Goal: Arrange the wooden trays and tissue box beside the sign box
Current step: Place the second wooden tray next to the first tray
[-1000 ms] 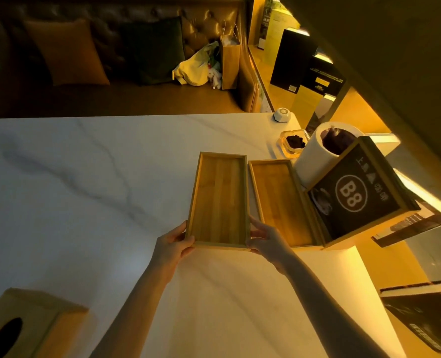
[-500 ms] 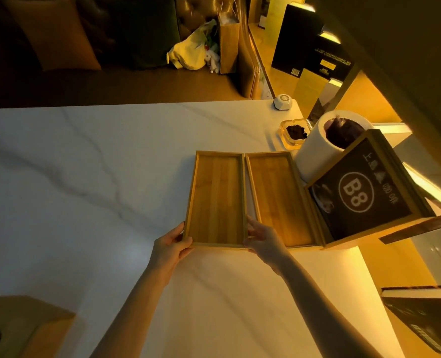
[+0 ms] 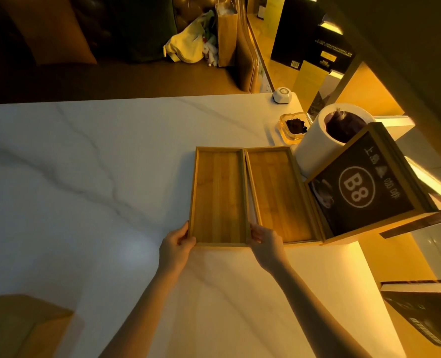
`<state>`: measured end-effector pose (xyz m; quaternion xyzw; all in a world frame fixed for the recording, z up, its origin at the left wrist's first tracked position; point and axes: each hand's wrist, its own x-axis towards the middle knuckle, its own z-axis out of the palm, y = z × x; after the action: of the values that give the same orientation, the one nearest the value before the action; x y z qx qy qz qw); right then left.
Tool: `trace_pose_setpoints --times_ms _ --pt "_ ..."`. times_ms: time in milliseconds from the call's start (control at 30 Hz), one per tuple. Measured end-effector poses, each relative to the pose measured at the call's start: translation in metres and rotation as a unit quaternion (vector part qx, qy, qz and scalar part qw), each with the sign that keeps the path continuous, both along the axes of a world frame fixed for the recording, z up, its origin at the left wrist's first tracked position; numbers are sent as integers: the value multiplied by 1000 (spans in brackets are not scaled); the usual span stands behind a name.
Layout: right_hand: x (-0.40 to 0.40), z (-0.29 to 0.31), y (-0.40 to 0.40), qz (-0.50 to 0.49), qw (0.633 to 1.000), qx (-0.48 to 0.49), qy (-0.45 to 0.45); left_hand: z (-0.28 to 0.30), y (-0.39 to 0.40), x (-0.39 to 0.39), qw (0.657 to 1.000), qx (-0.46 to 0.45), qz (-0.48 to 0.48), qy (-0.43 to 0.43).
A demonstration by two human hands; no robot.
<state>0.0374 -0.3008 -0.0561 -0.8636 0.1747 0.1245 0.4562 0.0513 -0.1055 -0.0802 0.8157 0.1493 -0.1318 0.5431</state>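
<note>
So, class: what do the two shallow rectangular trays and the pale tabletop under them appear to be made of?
Two shallow rectangular trays: apparently wood or bamboo, given straight lengthwise grain strips and a smooth matt finish. Pale tabletop: looks like marble or a marble-look slab, with grey veins and a soft sheen.

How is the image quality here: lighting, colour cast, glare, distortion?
Head view: dim, strongly amber cast; the light strip at right blows out near the sign box; soft glare patch on the marble table; the sofa behind sinks into shadow; wide-angle bending tilts the sign box and white bin; trays and hands stay reasonably sharp.
</note>
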Motion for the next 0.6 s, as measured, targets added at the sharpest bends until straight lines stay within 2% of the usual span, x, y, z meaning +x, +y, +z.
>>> trace_pose_setpoints --times_ms 300,500,600 --pt "-8 -6 16 -82 990 -108 -30 -6 -3 -3 998 64 -15 0" --pt "-15 -9 20 -74 988 -119 -63 -8 -2 -6 993 102 -47 -32" --pt "-17 -11 19 -26 987 -149 -61 -8 -4 -9 986 139 -79 -48"
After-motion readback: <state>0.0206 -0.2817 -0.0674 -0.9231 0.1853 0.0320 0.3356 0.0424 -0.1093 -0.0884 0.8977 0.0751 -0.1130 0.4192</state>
